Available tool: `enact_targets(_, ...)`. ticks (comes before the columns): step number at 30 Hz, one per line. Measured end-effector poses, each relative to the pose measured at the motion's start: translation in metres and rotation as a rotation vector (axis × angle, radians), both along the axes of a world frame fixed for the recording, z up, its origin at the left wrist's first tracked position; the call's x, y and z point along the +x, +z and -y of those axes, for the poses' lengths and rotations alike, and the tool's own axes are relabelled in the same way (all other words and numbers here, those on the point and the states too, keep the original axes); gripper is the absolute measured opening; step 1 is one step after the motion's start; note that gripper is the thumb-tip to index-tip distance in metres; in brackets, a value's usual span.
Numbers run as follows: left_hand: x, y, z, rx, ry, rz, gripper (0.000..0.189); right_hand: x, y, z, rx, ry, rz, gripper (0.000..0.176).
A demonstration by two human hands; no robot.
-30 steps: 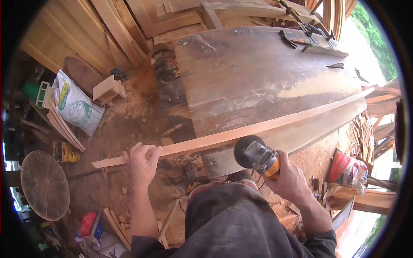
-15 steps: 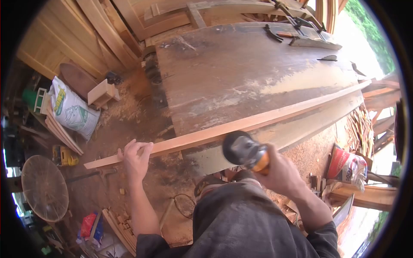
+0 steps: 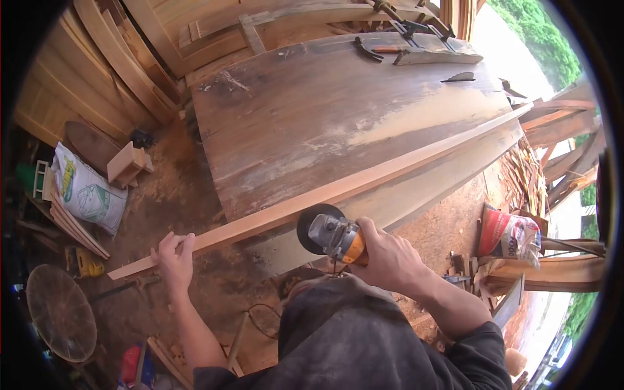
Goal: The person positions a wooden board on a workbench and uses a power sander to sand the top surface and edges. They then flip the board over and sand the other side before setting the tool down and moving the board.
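A long, narrow strip of pale wood (image 3: 351, 186) runs slantwise across the near edge of the workbench, its left end sticking out past the bench. My left hand (image 3: 174, 263) is closed around the strip near that end, fingers over its top edge. In my right hand (image 3: 393, 260) is an angle grinder (image 3: 344, 240) with a yellow-orange body and a dark round disc (image 3: 312, 229). The grinder's disc overlaps the strip's near edge in this view, to the right of my left hand.
The worn workbench (image 3: 292, 110) carries clamps (image 3: 416, 32) at its far right. On the left stand a white sack (image 3: 90, 188), a round fan (image 3: 62, 312) and a yellow power tool (image 3: 84, 262) on a dusty floor. A red and white bag (image 3: 507, 233) and wood scraps lie at right.
The whole view has shifted, so the bench and strip appear further left. The grinder shows more sharply, its disc tilted differently beside the strip. Both hands keep their holds.
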State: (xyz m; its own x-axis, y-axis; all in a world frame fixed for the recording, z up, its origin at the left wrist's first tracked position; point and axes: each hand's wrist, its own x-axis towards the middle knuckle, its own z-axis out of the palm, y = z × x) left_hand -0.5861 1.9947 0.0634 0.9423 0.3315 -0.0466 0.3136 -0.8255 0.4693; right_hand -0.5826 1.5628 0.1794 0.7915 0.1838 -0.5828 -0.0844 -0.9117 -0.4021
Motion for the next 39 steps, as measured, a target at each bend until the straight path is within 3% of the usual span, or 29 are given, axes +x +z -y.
enact_targets(4, 0.008, 0.011, 0.053, -0.039, -0.032, 0.015, 0.026, 0.003, -0.008, 0.053, 0.006, -0.04, 0.066, 0.08)
enact_targets(11, 0.031, 0.001, 0.165, -0.053, -0.044, 0.081, 0.025, 0.018, -0.015, 0.147, 0.017, -0.08, 0.111, 0.07)
enact_targets(22, 0.038, -0.011, 0.17, 0.025, -0.05, 0.107, 0.028, 0.028, -0.018, 0.281, -0.009, -0.369, 0.312, 0.07)
enact_targets(26, 0.034, -0.004, 0.175, 0.022, -0.044, 0.101, 0.027, 0.014, -0.016, 0.25, 0.045, -0.361, 0.318, 0.071)
enact_targets(28, 0.038, -0.001, 0.176, 0.018, -0.042, 0.097, 0.027, 0.016, -0.007, 0.211, 0.063, -0.252, 0.142, 0.07)
enact_targets(34, 0.038, -0.012, 0.173, 0.033, -0.036, 0.143, 0.025, 0.034, -0.009, 0.109, 0.205, 0.125, 0.0, 0.067)
enact_targets(39, 0.038, -0.021, 0.166, 0.032, -0.033, 0.149, 0.025, 0.043, -0.011, 0.099, 0.188, 0.199, -0.022, 0.07)
